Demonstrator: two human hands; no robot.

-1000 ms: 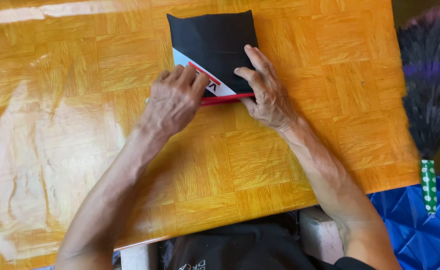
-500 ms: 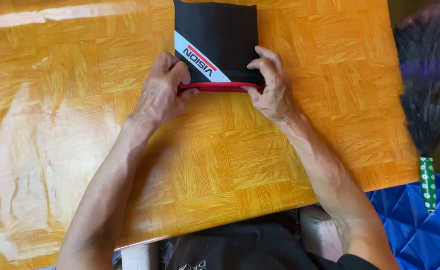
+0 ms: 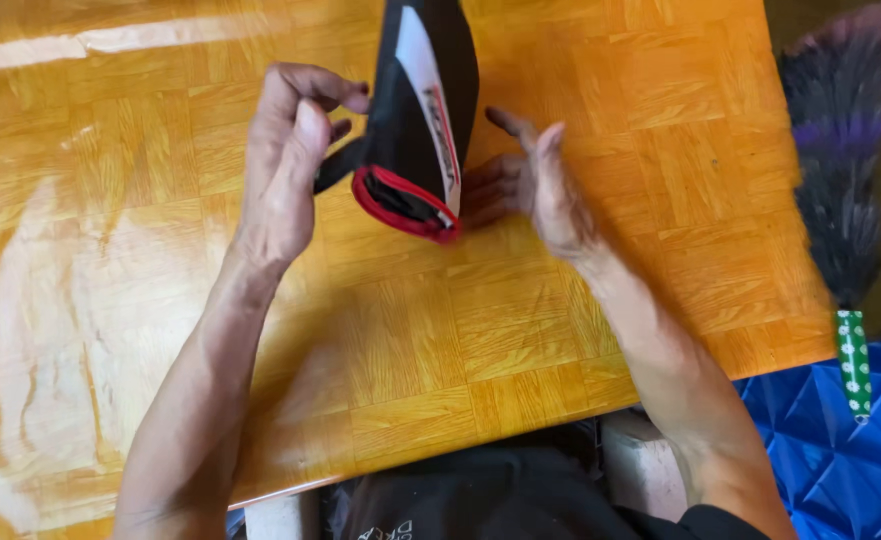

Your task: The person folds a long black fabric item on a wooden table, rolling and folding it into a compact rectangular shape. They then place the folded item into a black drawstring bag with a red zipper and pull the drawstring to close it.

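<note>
The left hand [image 3: 295,160] is raised, fingers curled, pinching the black garment [image 3: 422,110] — red-hemmed, lifted above the orange wooden table [image 3: 580,330]. The right hand [image 3: 530,185] — fingers spread, palm inward — rests against its side, gripping nothing.

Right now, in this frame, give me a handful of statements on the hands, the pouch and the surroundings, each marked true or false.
1. The black pouch with red-trimmed opening is lifted off the wooden table. True.
2. The left hand lies flat on the table. False: it is raised, pinching a black flap of the pouch.
3. The right hand is open, its fingers beside the pouch. True.
4. The pouch's opening is sealed flat. False: it gapes open.
5. A feather duster lies right of the table. True.
</note>
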